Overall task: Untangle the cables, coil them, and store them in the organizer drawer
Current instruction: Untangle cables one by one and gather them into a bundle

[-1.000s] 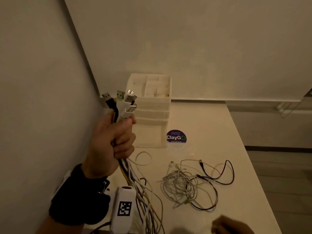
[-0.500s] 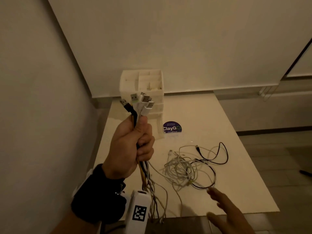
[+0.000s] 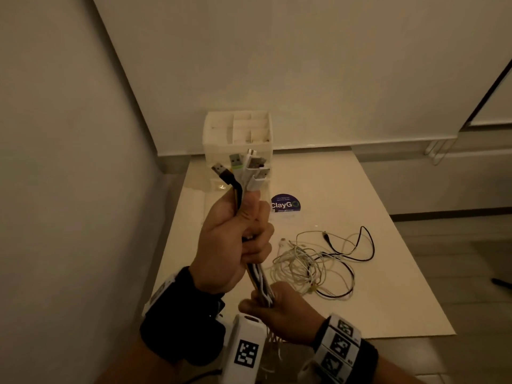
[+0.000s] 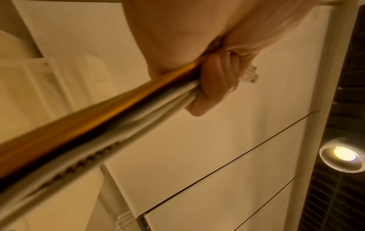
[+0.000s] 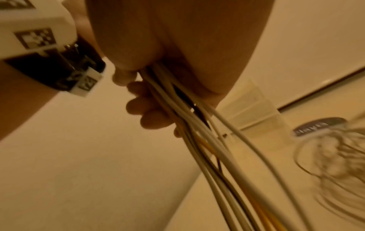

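Note:
My left hand is raised in a fist round a bundle of cables, their USB plugs fanning out above it. Just below, my right hand grips the same bundle. In the right wrist view the white, yellow and black cords run out of that hand. The left wrist view shows fingers curled round the cords. A tangled pile of white and black cables lies on the table. The white organizer with drawers stands at the table's far left.
A round dark ClayGo sticker lies on the table right of the organizer. Walls close the left side and the back. The table's near edge and right edge drop to a tiled floor.
My right hand came up from the table's near edge and took hold of the bundle below my left hand. The left hand still holds the plugs up.

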Available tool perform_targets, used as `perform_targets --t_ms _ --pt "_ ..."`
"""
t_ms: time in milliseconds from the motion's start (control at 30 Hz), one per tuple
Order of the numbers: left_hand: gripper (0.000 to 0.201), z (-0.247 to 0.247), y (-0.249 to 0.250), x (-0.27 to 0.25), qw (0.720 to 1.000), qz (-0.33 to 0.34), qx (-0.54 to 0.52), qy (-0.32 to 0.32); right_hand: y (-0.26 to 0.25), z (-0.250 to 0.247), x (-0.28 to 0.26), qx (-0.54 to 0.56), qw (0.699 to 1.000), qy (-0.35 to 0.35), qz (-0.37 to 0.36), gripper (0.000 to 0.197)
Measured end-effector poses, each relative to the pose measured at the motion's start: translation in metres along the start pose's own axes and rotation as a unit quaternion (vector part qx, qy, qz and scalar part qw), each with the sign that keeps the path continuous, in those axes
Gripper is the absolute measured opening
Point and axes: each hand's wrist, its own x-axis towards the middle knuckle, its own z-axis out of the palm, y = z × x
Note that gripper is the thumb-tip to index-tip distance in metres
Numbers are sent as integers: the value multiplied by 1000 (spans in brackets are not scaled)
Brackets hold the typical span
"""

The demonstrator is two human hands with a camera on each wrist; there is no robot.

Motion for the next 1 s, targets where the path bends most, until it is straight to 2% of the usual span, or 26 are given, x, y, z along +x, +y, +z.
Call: perform_targets --t_ms 233,400,500,600,733,800,867,933,1000 --pt "31 16 19 1 996 11 -52 -66 59 5 -20 18 993 -41 106 39" --pt "35 18 34 10 994 28 -68 -79 102 14 -24 -12 983 -44 178 49" --pt "38 16 27 11 997 32 -42 -53 104 21 -19 -98 980 -49 166 46" --pt "43 13 24 8 999 33 -24 -27 104 22 -14 -116 978 -78 156 45" --pt "42 4 33 5 999 40 -11 -1 100 7 -6 -151 968 -163 115 28" --pt "41 -1 36 3 999 43 -9 8 92 -7 6 -215 940 -247 95 65" --pt "40 -6 36 1 999 44 -6 21 85 -25 24 -318 891 -309 98 96" --pt "38 -11 33 0 998 47 5 37 72 -42 48 -375 852 -341 133 99" --pt "37 -17 28 0 997 46 16 55 61 -55 77 -390 837 -348 160 83"
